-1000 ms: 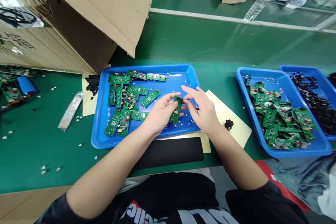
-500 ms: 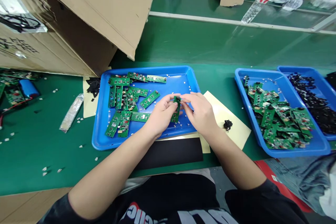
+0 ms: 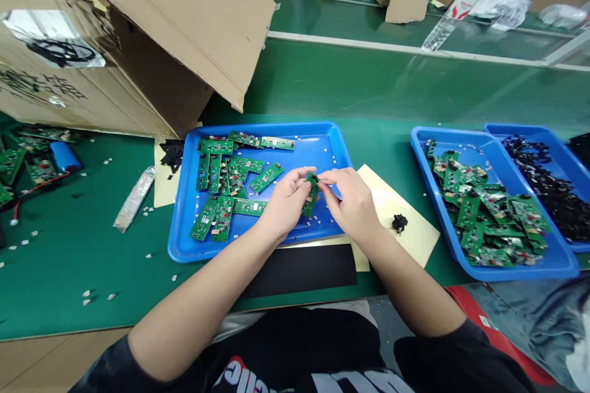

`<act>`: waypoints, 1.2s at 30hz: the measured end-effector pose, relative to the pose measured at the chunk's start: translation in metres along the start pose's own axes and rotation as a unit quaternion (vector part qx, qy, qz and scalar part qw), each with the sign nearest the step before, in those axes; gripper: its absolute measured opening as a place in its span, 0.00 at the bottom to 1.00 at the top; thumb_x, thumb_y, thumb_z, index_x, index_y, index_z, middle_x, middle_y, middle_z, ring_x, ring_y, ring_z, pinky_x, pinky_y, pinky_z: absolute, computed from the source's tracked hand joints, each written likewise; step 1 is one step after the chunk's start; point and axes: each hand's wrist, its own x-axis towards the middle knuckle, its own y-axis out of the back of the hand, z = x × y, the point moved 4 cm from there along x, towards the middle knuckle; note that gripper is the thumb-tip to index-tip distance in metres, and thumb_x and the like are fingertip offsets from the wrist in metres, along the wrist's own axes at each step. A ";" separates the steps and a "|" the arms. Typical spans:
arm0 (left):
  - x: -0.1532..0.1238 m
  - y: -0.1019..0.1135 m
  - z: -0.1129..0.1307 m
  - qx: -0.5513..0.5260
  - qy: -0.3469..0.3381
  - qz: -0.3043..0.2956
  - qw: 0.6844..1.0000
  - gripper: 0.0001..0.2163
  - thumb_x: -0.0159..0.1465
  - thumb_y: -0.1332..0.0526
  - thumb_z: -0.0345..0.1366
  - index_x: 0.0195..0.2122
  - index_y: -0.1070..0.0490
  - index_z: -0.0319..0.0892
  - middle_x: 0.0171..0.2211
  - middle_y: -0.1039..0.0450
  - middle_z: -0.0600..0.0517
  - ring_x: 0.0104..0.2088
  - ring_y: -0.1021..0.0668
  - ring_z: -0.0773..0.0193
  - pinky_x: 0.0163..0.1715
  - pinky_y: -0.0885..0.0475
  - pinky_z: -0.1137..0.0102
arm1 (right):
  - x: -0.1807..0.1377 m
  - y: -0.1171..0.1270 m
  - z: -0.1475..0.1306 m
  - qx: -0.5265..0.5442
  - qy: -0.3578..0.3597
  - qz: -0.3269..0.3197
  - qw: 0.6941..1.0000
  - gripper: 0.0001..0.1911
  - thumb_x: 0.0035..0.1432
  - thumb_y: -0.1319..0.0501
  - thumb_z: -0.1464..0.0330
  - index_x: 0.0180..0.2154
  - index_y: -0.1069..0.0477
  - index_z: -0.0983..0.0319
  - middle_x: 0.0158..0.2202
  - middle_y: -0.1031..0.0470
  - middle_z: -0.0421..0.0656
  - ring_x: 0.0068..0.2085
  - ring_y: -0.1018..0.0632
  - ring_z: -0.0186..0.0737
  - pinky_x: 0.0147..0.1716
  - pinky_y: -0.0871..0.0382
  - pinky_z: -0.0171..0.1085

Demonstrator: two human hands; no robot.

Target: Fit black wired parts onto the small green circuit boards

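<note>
Over the near right part of a blue tray [image 3: 184, 239], my left hand [image 3: 286, 202] grips a small green circuit board [image 3: 311, 196], held upright. My right hand [image 3: 353, 202] pinches the board's top end, where a small black part sits. Several more green boards [image 3: 221, 181] lie flat in the left half of that tray.
A second blue tray [image 3: 426, 163] at the right holds a heap of green boards, and a third [image 3: 553, 135] behind it holds black parts. A yellow sheet [image 3: 415, 236] carries one black part [image 3: 399, 222]. An open cardboard box [image 3: 138, 43] stands at the back left. A black mat [image 3: 299, 270] lies at the near edge.
My right fingers, spread above the board a second ago, have closed onto its top end. The camera has tilted slightly.
</note>
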 end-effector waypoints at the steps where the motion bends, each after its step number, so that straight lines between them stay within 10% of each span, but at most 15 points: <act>1: 0.000 0.001 0.000 0.000 -0.003 0.007 1.000 0.13 0.58 0.43 0.27 0.44 0.30 0.38 0.22 0.32 0.58 0.25 0.28 0.71 0.31 0.33 0.75 | 0.000 0.000 -0.001 0.003 0.000 0.000 1.000 0.08 0.62 0.46 0.75 0.39 0.31 0.61 0.34 0.23 0.45 0.35 0.25 0.43 0.38 0.28 0.43; 36: -0.005 -0.003 -0.001 0.108 -0.125 0.027 0.986 0.04 0.59 0.44 0.30 0.36 0.33 0.40 0.37 0.24 0.49 0.37 0.21 0.64 0.38 0.28 0.70 | 0.000 -0.002 -0.005 -0.037 -0.059 0.006 0.998 0.04 0.61 0.46 0.72 0.36 0.33 0.61 0.29 0.27 0.43 0.31 0.27 0.42 0.33 0.31 0.41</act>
